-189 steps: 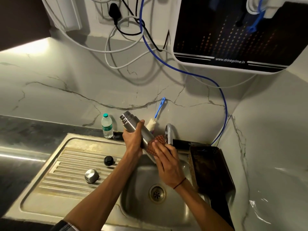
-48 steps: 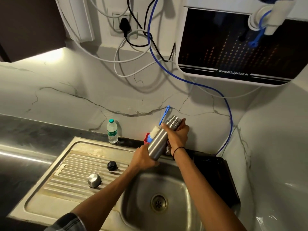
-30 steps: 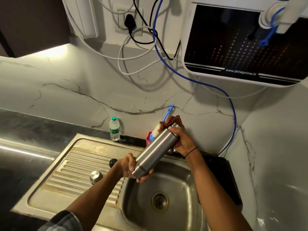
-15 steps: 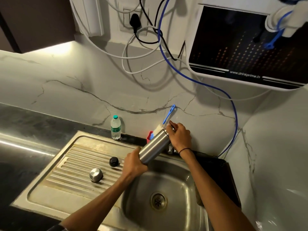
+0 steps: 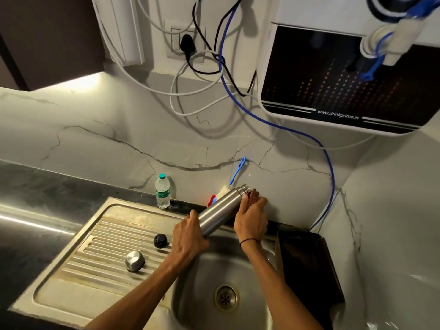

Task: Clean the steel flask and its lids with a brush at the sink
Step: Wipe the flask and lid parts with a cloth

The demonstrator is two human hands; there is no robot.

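Note:
The steel flask point(image 5: 221, 210) is tilted over the back of the sink basin point(image 5: 238, 277), its open threaded mouth pointing up and right. My left hand point(image 5: 188, 236) grips its base end. My right hand point(image 5: 251, 215) presses a brown scrub pad point(image 5: 253, 195) against the flask's neck. The steel lid point(image 5: 135, 260) and the black inner lid point(image 5: 160, 241) lie on the ribbed drainboard point(image 5: 95, 253). A blue-handled bottle brush point(image 5: 235, 173) leans on the wall behind the flask, its white head partly hidden.
A small plastic water bottle point(image 5: 162, 191) stands at the sink's back edge. A dark tray point(image 5: 307, 263) sits right of the basin. A water purifier point(image 5: 345, 67) hangs on the wall above, with cables and a blue hose point(image 5: 328, 163) running down.
My right hand has slid with the pad from over the flask's mouth down to the side of its neck. The flask stays tilted in my left hand.

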